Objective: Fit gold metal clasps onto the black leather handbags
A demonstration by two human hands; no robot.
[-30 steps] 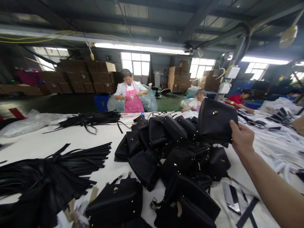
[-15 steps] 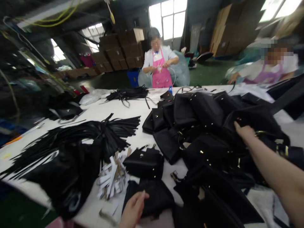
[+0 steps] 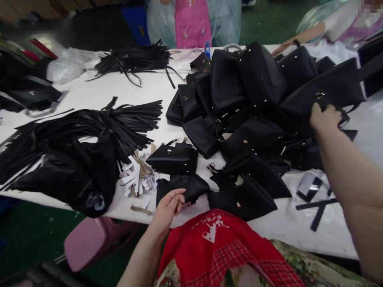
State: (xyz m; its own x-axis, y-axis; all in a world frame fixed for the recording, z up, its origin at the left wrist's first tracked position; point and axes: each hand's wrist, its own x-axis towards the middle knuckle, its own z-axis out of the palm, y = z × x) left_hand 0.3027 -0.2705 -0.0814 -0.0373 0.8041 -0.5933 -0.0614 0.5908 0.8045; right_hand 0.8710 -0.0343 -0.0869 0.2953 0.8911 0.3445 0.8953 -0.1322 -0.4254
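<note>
On the right side of the pile, my right hand [image 3: 326,119] is closed on the lower edge of a black handbag [image 3: 332,85] with a gold clasp; its fingertips are partly hidden. My left hand [image 3: 170,204] rests at the table's front edge, fingers loosely bent and holding nothing. It lies against a small black bag [image 3: 196,184] lying flat. Just behind that sits another small black bag [image 3: 173,159] with a gold clasp and straps. The pile of black handbags [image 3: 260,75] covers the table's middle and right.
Black strap bundles [image 3: 131,115] lie left on the white table [image 3: 80,93], beside paper scraps [image 3: 137,175] and a black plastic bag [image 3: 72,171]. Clear plastic and black strips [image 3: 318,207] lie front right. A pink stool [image 3: 89,241] stands below. Two people are across the table, one in a pink apron [image 3: 193,24].
The view has tilted down, showing a red apron. My right hand has gone from reaching over the pile to holding a handbag, whose clasp side now faces me. My left hand stays by the small bag.
</note>
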